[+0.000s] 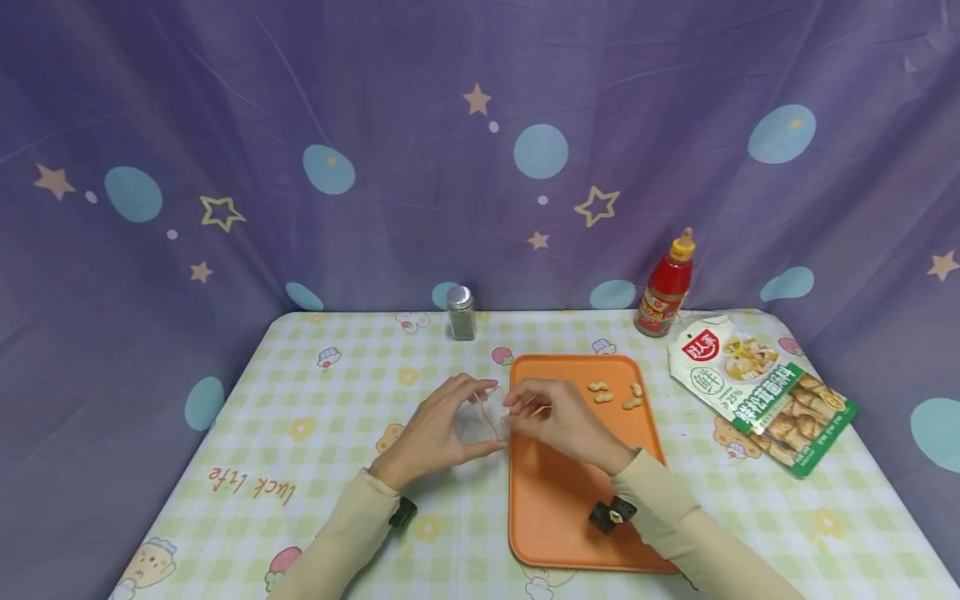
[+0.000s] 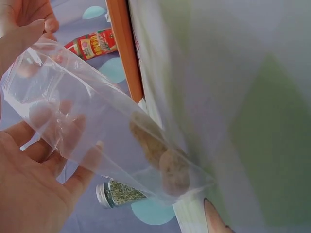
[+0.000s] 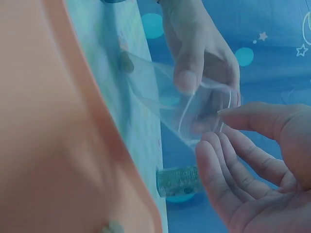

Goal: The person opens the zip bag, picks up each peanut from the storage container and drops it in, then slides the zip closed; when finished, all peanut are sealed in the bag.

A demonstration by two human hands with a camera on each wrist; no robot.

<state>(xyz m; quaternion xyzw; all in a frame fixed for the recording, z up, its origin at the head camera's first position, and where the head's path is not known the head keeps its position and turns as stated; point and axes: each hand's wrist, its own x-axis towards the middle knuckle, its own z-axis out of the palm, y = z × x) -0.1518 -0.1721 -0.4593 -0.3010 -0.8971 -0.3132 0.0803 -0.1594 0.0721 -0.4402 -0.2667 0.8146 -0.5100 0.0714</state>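
A clear plastic bag [image 2: 107, 111] hangs tilted over the tablecloth, with unshelled peanuts [image 2: 174, 170] at its bottom end. Thumb and fingers of my left hand [image 1: 431, 429] grip it near its mouth, one on each side, so the mouth gapes in the right wrist view. My right hand [image 1: 562, 417] is at the mouth from the other side, its fingertips [image 3: 206, 145] right at the rim with a gap to the thumb. Beneath the right hand lies an orange tray [image 1: 555, 508]; several more peanuts [image 1: 603, 397] rest near its far right corner.
A spice shaker [image 1: 462, 314] with a metal lid stands at the table's back edge. Farther right is a red sauce bottle [image 1: 664, 292] with a yellow cap. A green and white food pouch [image 1: 757, 392] lies right of the tray. A purple curtain [image 1: 420, 167] hangs behind the table.
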